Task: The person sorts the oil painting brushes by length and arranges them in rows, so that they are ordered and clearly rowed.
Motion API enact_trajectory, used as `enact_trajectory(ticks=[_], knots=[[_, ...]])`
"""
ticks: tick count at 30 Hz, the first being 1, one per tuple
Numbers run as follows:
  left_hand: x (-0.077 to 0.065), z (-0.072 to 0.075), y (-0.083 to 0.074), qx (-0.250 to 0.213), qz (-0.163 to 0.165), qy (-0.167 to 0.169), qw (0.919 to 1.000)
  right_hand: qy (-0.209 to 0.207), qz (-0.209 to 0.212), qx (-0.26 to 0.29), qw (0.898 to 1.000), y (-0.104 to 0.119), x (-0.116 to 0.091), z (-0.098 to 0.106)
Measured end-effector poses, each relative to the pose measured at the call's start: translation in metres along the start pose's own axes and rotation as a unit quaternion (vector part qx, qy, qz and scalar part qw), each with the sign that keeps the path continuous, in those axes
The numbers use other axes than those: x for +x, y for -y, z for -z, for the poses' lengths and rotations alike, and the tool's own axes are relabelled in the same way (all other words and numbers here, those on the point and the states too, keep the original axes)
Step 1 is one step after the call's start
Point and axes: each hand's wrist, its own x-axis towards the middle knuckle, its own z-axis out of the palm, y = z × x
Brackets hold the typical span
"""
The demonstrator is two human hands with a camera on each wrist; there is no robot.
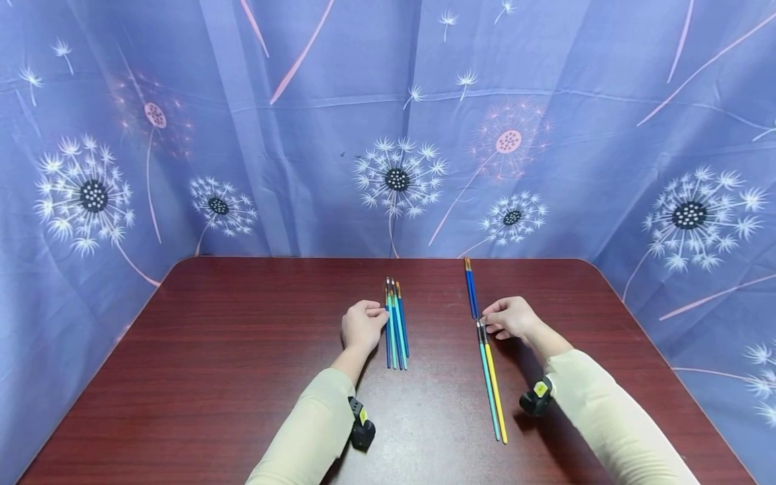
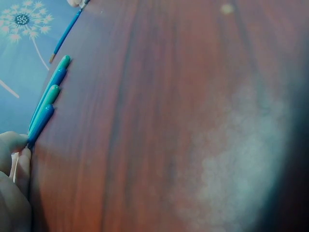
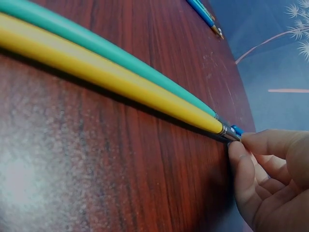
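Observation:
My right hand (image 1: pixel 509 318) pinches the yellow paintbrush (image 1: pixel 496 391) by its metal ferrule, close to the bristles. Alongside it lies a turquoise paintbrush (image 1: pixel 489 387). Just beyond their tips, blue paintbrushes (image 1: pixel 471 294) point toward the far edge. Over to the left, several blue and turquoise paintbrushes (image 1: pixel 397 333) lie side by side in a bunch, bristles away from me. My left hand (image 1: pixel 362 325) has its thumb and fingertips on the outermost blue paintbrush (image 2: pixel 41 126) at the bunch's left side. Its fingers partly hide that brush in the left wrist view.
Everything lies on a dark red wood-grain table (image 1: pixel 212 377). A blue curtain (image 1: pixel 315 168) with dandelion prints hangs behind the table and along its sides. Bare tabletop separates the left bunch from the right-hand brushes.

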Motion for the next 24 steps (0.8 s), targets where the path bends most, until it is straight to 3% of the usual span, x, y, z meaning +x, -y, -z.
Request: enact_trajectory(ticks=[24], knots=[[-0.0003,-0.0004,-0.0002,0.000,0.002,0.000,1.0000,0.007,-0.009,0.033,0.999,0.0039,-0.0036,0.0009]])
